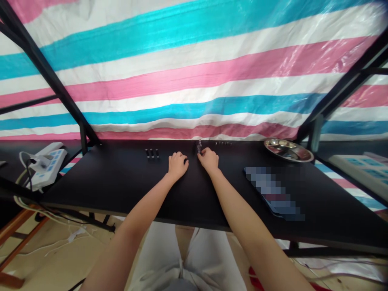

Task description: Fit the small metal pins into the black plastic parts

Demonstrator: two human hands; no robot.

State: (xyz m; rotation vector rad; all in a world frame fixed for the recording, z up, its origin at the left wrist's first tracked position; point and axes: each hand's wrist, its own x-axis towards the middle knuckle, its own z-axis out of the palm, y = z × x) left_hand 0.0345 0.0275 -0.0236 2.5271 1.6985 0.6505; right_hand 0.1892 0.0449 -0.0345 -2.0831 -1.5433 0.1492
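Observation:
My left hand (178,165) rests on the black table with its fingers curled in and the thumb near the index finger. Whatever it may hold is hidden. Just to its right, my right hand (209,159) pinches with thumb and fingers at the near end of an upright-looking cluster of small silvery pieces (199,146). The pieces are too small to name. Left of my left hand, three short dark cylinders with pale ends (152,153) are lined up side by side. Beyond my right hand lies a row of several tiny shiny bits (223,144).
A round steel dish with dividers (287,150) sits at the table's back right corner. Nearer me lies a pixelated flat blue item (271,194). White power strips (50,167) with cables stand on the left. Black frame posts (57,93) and striped sheeting (194,81) bound the table.

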